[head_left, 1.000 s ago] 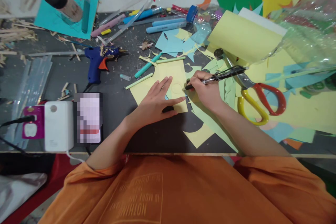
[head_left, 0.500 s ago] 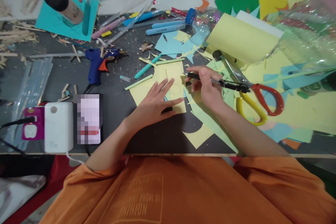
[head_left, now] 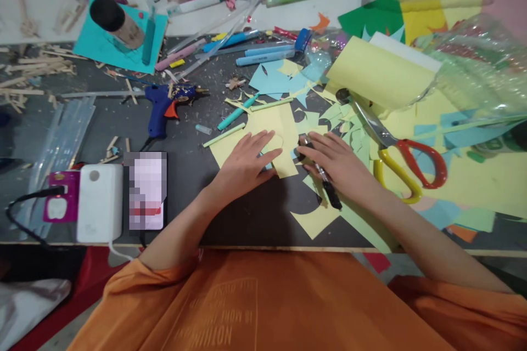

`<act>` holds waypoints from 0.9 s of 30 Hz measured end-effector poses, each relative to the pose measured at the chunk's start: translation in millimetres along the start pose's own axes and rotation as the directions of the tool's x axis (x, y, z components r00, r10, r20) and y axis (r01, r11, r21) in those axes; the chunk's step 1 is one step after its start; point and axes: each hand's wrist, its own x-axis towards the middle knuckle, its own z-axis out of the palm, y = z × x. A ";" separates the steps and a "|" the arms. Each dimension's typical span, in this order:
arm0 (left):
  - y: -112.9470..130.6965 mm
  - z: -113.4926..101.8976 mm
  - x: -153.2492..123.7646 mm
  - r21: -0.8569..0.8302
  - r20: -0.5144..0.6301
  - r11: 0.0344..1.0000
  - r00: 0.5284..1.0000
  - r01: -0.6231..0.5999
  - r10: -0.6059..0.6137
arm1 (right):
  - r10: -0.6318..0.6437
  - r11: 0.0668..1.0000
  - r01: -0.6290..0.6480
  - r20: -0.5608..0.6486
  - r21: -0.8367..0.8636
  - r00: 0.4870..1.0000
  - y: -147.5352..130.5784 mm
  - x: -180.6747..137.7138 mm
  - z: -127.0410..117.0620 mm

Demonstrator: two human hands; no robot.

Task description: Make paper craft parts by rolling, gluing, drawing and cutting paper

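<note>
My left hand lies with spread fingers on a pale yellow paper piece. A faint round outline shows on that paper near the fingertips. To its right, my right hand has its fingers stretched forward, low over paper scraps. A slim black-and-silver pen-like tool is tucked in this hand by the thumb, its black end pointing towards me; its front part is mostly covered. Beyond my left hand are a teal pen and thin rolled green paper sticks. Scissors with red and yellow handles lie right of my right hand.
A blue glue gun, a phone and a white power bank are on the left. Markers, a clear bottle and blue scraps lie farther back. Plastic wrap and coloured paper crowd the right.
My right hand has turned palm down, its fingers now extended. The pen-like tool has swung from pointing across to lying towards me. My left hand stays on the paper, and the view has shifted slightly.
</note>
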 end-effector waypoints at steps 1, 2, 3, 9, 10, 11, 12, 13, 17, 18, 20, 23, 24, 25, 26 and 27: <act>0.0 0.9 -0.3 -0.001 -0.037 1.000 0.999 -0.004 0.004 | 0.017 1.000 -0.017 -0.018 -0.002 1.000 3.6 -0.4 0.2; 0.0 1.6 -0.7 -0.002 -0.075 1.000 0.997 -0.008 0.008 | 0.032 0.999 -0.032 -0.035 0.003 0.999 6.8 -0.1 0.2; -0.2 2.2 -1.2 -0.003 -0.108 1.000 0.994 -0.010 0.010 | 0.042 0.999 -0.041 -0.052 0.015 0.998 9.2 0.6 0.1; -0.1 1.0 -1.9 -0.001 -0.100 0.998 0.993 -0.065 0.065 | 0.210 0.955 -0.141 -0.258 0.262 0.943 2.9 9.8 -10.9; 0.4 0.1 -1.6 -0.004 -0.081 0.996 0.992 -0.093 0.093 | 0.264 0.926 -0.166 -0.268 0.339 0.927 -0.2 12.5 -13.7; 0.9 -0.9 -1.4 -0.011 -0.065 0.993 0.991 -0.122 0.121 | 0.317 0.887 -0.187 -0.263 0.423 0.911 -3.2 15.6 -15.9; 1.5 -1.8 -1.3 -0.023 -0.053 0.990 0.989 -0.142 0.141 | 0.369 0.835 -0.203 -0.247 0.512 0.896 -6.0 19.0 -17.5; 2.0 -2.6 -1.2 -0.039 -0.048 0.988 0.988 -0.150 0.148 | 0.418 0.774 -0.216 -0.224 0.595 0.881 -8.4 22.7 -18.2; 1.7 -2.8 -2.1 -0.058 -0.089 0.996 0.994 -0.066 0.061 | 0.530 0.545 -0.212 -0.137 0.811 0.837 -15.1 35.5 -14.1; 1.1 -2.4 -2.2 -0.044 -0.107 0.998 0.994 -0.042 0.037 | 0.519 0.543 -0.206 -0.132 0.814 0.844 -16.1 37.5 -12.0; 0.0 -2.0 -1.9 -0.003 -0.140 1.000 0.990 -0.010 0.010 | 0.427 0.658 -0.192 -0.150 0.728 0.892 -16.9 39.5 -7.5; 0.5 -2.9 -0.1 0.063 -0.171 0.997 0.984 -0.044 0.054 | 0.156 0.895 -0.055 -0.196 0.443 0.968 -15.1 39.8 0.3; 1.7 -3.3 0.5 0.080 -0.174 0.993 0.980 -0.086 0.099 | 0.078 0.929 0.007 -0.214 0.371 0.974 -14.0 39.4 2.8; 3.4 -3.7 1.1 0.093 -0.176 0.985 0.972 -0.143 0.157 | 0.015 0.945 0.066 -0.243 0.320 0.970 -12.9 39.0 4.8; 5.7 -3.9 1.6 0.105 -0.183 0.973 0.957 -0.207 0.223 | -0.021 0.952 0.104 -0.276 0.287 0.961 -11.9 38.4 6.1; 8.6 -3.9 1.9 0.120 -0.198 0.957 0.938 -0.265 0.284 | -0.033 0.957 0.118 -0.305 0.264 0.952 -11.1 37.6 6.7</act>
